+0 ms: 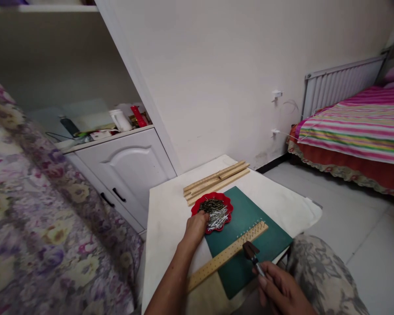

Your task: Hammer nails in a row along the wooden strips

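Your right hand is gripping a hammer; your left hand, closure unclear, is touching slender metal nails.

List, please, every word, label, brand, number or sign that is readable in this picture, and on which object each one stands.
No text can be read in this picture.
Red object and white container on the cabinet: any print is too small and blurred to read.
Green mat, wooden strip, hammer: no lettering shows.
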Tool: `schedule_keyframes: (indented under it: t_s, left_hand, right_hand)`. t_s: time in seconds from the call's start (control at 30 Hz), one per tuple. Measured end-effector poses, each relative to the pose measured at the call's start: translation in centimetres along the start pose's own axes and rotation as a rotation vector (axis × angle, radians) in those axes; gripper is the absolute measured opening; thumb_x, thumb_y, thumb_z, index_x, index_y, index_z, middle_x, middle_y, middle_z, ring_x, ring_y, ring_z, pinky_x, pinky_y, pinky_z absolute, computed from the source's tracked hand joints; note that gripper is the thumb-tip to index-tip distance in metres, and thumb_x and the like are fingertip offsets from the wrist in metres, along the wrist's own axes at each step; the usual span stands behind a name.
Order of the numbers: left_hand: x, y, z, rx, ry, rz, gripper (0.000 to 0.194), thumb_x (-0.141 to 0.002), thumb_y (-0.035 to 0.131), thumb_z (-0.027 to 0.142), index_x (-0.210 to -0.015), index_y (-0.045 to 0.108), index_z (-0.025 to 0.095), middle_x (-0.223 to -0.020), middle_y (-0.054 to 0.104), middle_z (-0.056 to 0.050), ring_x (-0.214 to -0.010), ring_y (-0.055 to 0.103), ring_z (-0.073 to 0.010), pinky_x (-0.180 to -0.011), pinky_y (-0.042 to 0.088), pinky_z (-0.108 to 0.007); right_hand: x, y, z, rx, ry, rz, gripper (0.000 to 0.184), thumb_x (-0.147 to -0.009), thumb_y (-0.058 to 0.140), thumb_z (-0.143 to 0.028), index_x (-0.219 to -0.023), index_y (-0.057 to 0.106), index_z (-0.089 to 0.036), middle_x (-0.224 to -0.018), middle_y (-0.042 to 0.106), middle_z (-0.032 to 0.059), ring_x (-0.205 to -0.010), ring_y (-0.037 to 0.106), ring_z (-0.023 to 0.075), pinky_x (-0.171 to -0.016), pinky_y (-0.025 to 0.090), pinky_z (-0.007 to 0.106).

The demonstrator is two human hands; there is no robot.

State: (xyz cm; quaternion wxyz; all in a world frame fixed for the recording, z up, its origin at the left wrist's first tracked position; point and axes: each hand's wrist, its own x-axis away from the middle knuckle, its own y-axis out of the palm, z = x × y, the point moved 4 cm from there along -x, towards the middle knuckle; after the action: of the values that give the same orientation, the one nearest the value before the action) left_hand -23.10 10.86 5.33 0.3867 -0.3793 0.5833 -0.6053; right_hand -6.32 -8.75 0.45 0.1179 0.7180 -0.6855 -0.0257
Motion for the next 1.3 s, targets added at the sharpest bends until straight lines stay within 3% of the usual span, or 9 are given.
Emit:
schedule_keyframes:
  t_s: [0.2,0.3,0.47,0.57,0.67,0.87,1.0,1.13,1.3]
  left_hand:
    - [1.1,-0.1,0.2,-0.01,0.007,0.064,0.015,-0.084,0.044,0.021,-0.083,0.06,0.022,-0.087,0.061,-0.001,-0.076,0.054,-0.0139,-0.063,0.033,-0.022]
    - [2.2,-0.3,1.0,0.022,0.04,0.166,0.019,-0.088,0.04,0.021,-0.087,0.059,0.022,-0.089,0.061,-0.002,-0.082,0.054,-0.0156,-0.068,0.035,-0.023]
    - [5.7,1.0,4.5,0.417,0.21,0.368,0.023,-0.09,0.039,0.023,-0.093,0.061,0.021,-0.09,0.062,-0.005,-0.087,0.054,-0.0171,-0.077,0.041,-0.026]
    - [8.0,2.8,6.9,0.715,0.211,0.342,0.022,-0.09,0.042,0.024,-0.091,0.064,0.021,-0.085,0.061,-0.004,-0.082,0.056,-0.016,-0.073,0.043,-0.025]
    - [9.8,3.8,8.7,0.865,0.196,0.283,0.022,-0.089,0.044,0.024,-0.09,0.065,0.021,-0.082,0.061,-0.004,-0.078,0.057,-0.0156,-0.07,0.043,-0.025]
    - [11.8,3.2,10.4,0.881,0.26,0.195,0.021,-0.087,0.047,0.023,-0.083,0.067,0.021,-0.077,0.058,-0.004,-0.075,0.055,-0.0153,-0.067,0.041,-0.024]
    - [12.2,2.9,10.8,0.89,0.287,0.165,0.02,-0.086,0.049,0.023,-0.079,0.067,0.02,-0.076,0.057,-0.004,-0.073,0.055,-0.0143,-0.065,0.041,-0.024]
    - [12.0,3.9,10.1,1.04,0.134,0.2,0.01,-0.077,0.06,0.025,-0.07,0.065,0.018,-0.069,0.058,-0.001,-0.065,0.054,-0.0131,-0.059,0.039,-0.022]
    - [11.7,7.7,10.1,1.577,-0.206,0.09,0.016,-0.068,0.066,0.032,-0.07,0.062,0.017,-0.051,0.055,0.004,-0.048,0.048,-0.0095,-0.05,0.037,-0.02]
  right_hand:
    - [0.3,0.0,0.2,-0.029,0.002,0.024,0.037,-0.08,0.052,-0.057,-0.084,0.049,-0.02,-0.056,0.052,-0.0052,-0.034,0.03,0.0045,-0.031,0.016,0.016]
    - [0.2,0.1,0.3,-0.054,0.001,0.047,0.038,-0.078,0.055,-0.056,-0.087,0.051,-0.019,-0.056,0.052,-0.0053,-0.034,0.029,0.0048,-0.031,0.015,0.017]
    - [-0.2,0.2,-0.3,-0.08,-0.106,0.119,0.031,-0.074,0.065,-0.045,-0.084,0.056,-0.018,-0.058,0.051,-0.005,-0.052,0.046,0.0106,-0.048,0.035,0.02]
    - [-0.6,0.1,-0.3,-0.074,-0.117,0.147,0.028,-0.073,0.066,-0.041,-0.085,0.058,-0.018,-0.059,0.052,-0.0048,-0.055,0.048,0.0128,-0.055,0.038,0.023]
    - [-0.8,-0.4,-0.4,-0.007,-0.156,0.212,0.025,-0.073,0.065,-0.039,-0.083,0.058,-0.018,-0.062,0.052,-0.004,-0.059,0.05,0.0149,-0.057,0.039,0.024]
    - [-1.0,-1.6,-0.2,0.078,-0.178,0.316,0.024,-0.072,0.066,-0.038,-0.083,0.056,-0.019,-0.062,0.051,-0.0046,-0.058,0.049,0.0149,-0.055,0.04,0.024]
    - [-0.9,-1.4,0.3,0.005,-0.125,0.308,0.026,-0.071,0.065,-0.04,-0.081,0.052,-0.02,-0.059,0.047,-0.0071,-0.043,0.039,0.0094,-0.038,0.032,0.019]
    - [-0.5,-1.2,0.3,-0.073,-0.09,0.326,0.033,-0.069,0.066,-0.045,-0.085,0.05,-0.02,-0.061,0.047,-0.008,-0.036,0.033,0.0056,-0.031,0.026,0.017]
    - [-0.5,-1.2,0.3,-0.096,-0.073,0.344,0.035,-0.069,0.066,-0.045,-0.087,0.05,-0.02,-0.06,0.047,-0.0088,-0.033,0.031,0.0042,-0.029,0.026,0.016]
